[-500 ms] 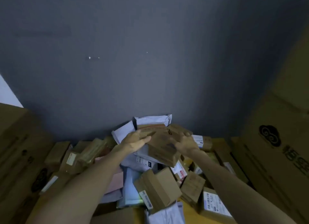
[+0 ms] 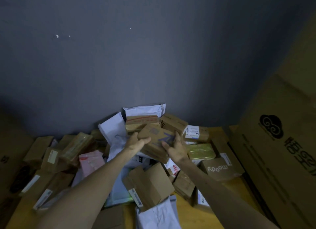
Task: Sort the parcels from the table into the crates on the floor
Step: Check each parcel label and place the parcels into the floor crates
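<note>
Centre frame: left hand (image 2: 136, 143) and right hand (image 2: 176, 149) grip one brown parcel (image 2: 158, 139) at its opposite edges, over the parcel pile (image 2: 150, 182). Yellow tabletop (image 2: 186, 216) shows at lower centre. Grey wall (image 2: 153, 57) fills the upper frame; large carton (image 2: 277, 143) at right edge

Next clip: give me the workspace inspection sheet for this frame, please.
Surface: yellow wooden table, mostly buried under parcels.
Job's things: brown box held at the top of the pile; crates not in view.
Clutter: heaped cardboard boxes, white mailers, a pink mailer, a "moody" box.
Hands: left hand and right hand grip the brown box at opposite sides.
Cables: nothing seen.
Surroundings: grey wall; large printed cartons on the right.
</note>
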